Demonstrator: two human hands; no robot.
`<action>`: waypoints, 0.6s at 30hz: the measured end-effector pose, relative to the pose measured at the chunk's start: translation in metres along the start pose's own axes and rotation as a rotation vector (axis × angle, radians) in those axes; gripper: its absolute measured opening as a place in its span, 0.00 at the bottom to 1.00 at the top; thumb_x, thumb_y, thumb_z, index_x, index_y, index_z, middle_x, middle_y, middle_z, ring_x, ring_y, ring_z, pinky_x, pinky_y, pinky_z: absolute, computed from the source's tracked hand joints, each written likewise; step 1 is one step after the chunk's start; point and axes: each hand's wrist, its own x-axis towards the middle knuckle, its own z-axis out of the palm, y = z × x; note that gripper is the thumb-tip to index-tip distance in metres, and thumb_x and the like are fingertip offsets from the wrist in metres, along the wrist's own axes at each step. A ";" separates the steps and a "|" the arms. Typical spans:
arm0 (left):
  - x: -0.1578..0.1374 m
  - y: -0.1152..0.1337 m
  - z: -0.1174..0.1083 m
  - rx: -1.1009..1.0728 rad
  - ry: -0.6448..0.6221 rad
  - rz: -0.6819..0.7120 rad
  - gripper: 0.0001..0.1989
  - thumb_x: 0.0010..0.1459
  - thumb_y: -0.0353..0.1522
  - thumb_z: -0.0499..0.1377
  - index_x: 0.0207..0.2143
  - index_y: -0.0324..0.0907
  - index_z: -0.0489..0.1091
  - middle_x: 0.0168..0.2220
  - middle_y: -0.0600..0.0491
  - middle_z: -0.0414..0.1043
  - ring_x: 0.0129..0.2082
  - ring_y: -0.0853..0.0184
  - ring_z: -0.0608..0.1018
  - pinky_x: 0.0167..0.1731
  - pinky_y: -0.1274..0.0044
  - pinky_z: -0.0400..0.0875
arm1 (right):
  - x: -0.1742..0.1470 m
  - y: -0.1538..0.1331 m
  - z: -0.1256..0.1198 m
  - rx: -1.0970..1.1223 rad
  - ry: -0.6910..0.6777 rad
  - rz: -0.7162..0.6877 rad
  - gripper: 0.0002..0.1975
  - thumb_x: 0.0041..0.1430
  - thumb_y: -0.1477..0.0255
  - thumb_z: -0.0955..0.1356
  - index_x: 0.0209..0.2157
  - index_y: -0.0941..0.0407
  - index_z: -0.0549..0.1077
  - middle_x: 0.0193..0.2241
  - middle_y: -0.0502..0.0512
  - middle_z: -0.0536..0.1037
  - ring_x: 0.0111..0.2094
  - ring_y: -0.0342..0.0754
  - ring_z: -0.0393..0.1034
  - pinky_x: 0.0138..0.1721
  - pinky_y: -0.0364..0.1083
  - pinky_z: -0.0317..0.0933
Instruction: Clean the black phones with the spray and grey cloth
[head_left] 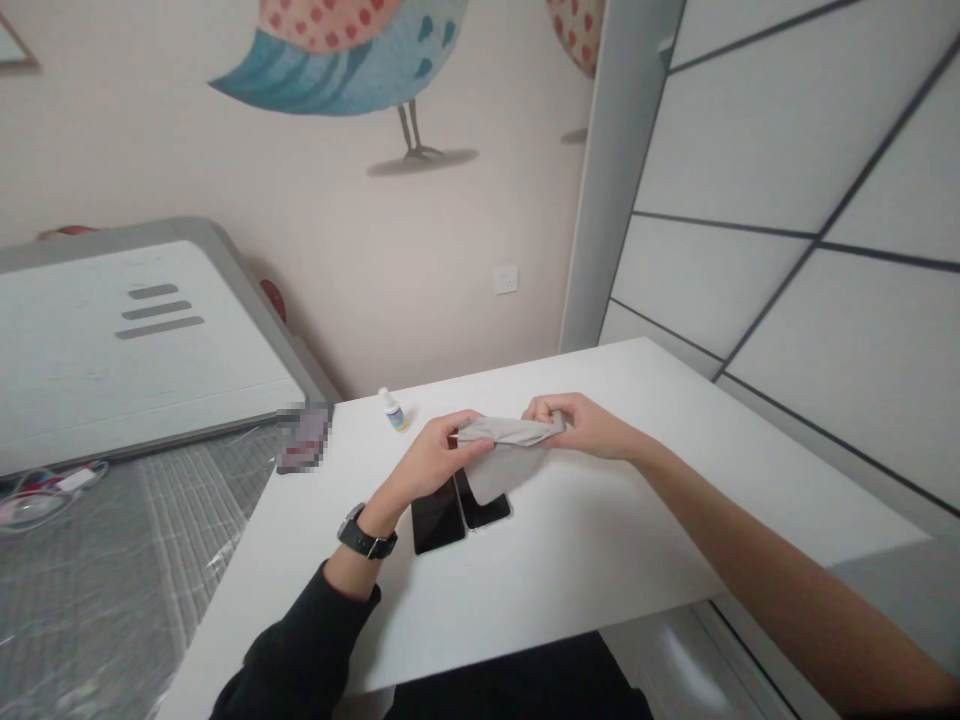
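Between my two hands a light grey cloth [510, 465] is held up, its top edge folded over and its lower part hanging down. My left hand [450, 450] pinches the left end of the fold, thumb in front. At the other end, my right hand [570, 420] has its fingers closed round the cloth. Beneath them lie two dark flat devices that look like phones, side by side: a black one [439, 525] on the left and another [487, 512] on the right, partly covered from view by the cloth.
A small white spray bottle [392, 410] with a blue and yellow label stands near the back edge of the white table [600, 560]. At the table's left corner lies a blurred-out packet [304, 440]. A grey-framed white panel [150, 330] leans against the wall on the left.
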 end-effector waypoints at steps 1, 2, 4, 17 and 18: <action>0.002 0.007 0.006 0.078 0.032 0.057 0.12 0.60 0.41 0.63 0.38 0.42 0.76 0.35 0.52 0.75 0.34 0.65 0.74 0.33 0.76 0.66 | -0.009 -0.008 -0.007 -0.103 0.035 -0.030 0.16 0.56 0.65 0.74 0.25 0.53 0.63 0.35 0.53 0.77 0.41 0.52 0.71 0.46 0.51 0.62; 0.001 0.013 0.014 0.166 0.043 0.111 0.10 0.62 0.40 0.62 0.38 0.42 0.76 0.35 0.51 0.76 0.35 0.65 0.74 0.34 0.75 0.67 | -0.020 -0.013 -0.011 -0.199 0.051 -0.056 0.14 0.58 0.67 0.72 0.25 0.53 0.64 0.37 0.54 0.78 0.43 0.53 0.72 0.47 0.52 0.62; -0.010 0.017 0.035 0.344 -0.027 0.217 0.10 0.65 0.39 0.59 0.41 0.43 0.76 0.37 0.51 0.77 0.37 0.64 0.76 0.40 0.73 0.69 | -0.048 -0.017 -0.016 -0.337 0.012 -0.057 0.11 0.60 0.68 0.70 0.26 0.52 0.66 0.39 0.55 0.79 0.46 0.55 0.73 0.51 0.55 0.63; -0.065 0.001 0.105 0.793 -0.334 0.346 0.16 0.71 0.35 0.49 0.54 0.43 0.71 0.56 0.45 0.75 0.54 0.58 0.76 0.53 0.66 0.71 | -0.138 0.028 0.006 -0.599 0.086 0.206 0.12 0.67 0.61 0.65 0.43 0.49 0.79 0.43 0.55 0.82 0.46 0.57 0.76 0.52 0.59 0.69; -0.060 -0.005 0.107 0.848 -0.313 0.347 0.19 0.71 0.38 0.51 0.58 0.42 0.68 0.61 0.43 0.71 0.59 0.56 0.73 0.57 0.63 0.69 | -0.133 0.035 0.011 -0.620 0.101 0.184 0.13 0.67 0.62 0.65 0.47 0.50 0.79 0.48 0.56 0.81 0.50 0.58 0.75 0.55 0.59 0.68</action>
